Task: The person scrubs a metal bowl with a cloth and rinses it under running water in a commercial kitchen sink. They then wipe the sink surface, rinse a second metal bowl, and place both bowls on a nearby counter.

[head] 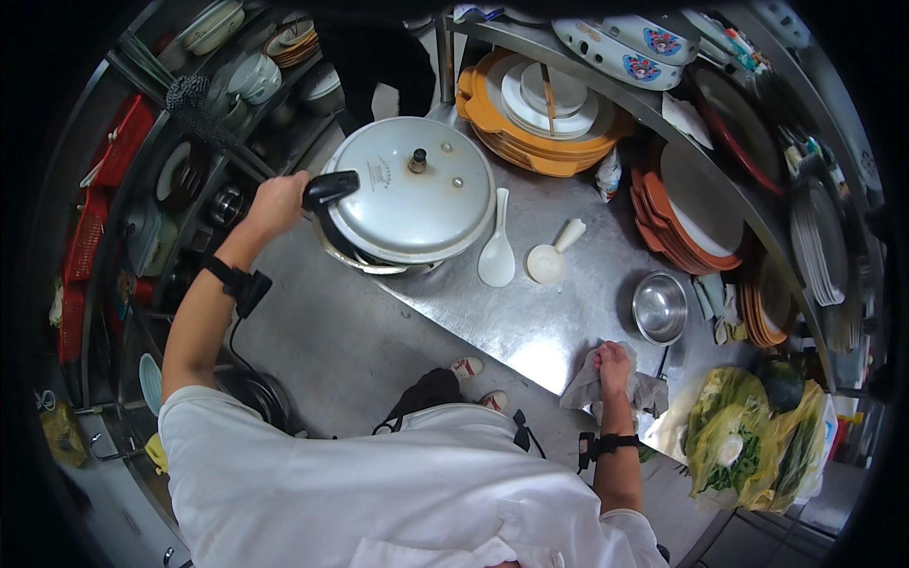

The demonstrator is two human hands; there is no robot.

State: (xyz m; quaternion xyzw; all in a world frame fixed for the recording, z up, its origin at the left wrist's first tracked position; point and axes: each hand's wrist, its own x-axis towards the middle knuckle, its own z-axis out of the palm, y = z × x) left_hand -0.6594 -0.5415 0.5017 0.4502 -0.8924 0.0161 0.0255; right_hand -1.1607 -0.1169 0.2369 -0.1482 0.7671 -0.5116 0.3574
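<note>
My left hand (279,204) grips the black handle (334,190) of a large metal pressure cooker lid (419,206). The lid lies tilted over the pot, whose rim (376,267) shows below it at the near side. My right hand (613,362) holds a crumpled grey cloth (588,380) at the near edge of the steel table. Right of the cooker lie a white rice paddle (496,259) and a cream measuring scoop (546,264). A small steel bowl (660,308) stands beyond my right hand.
Stacked orange-rimmed plates (543,153) and red-brown plates (682,213) line the steel table (454,298). A shelf (717,153) overhangs them. Yellow bags of greens (724,433) lie at the right corner. Racks with dishes and red baskets (86,241) stand left. A person's dark-clothed legs (380,64) are behind the cooker.
</note>
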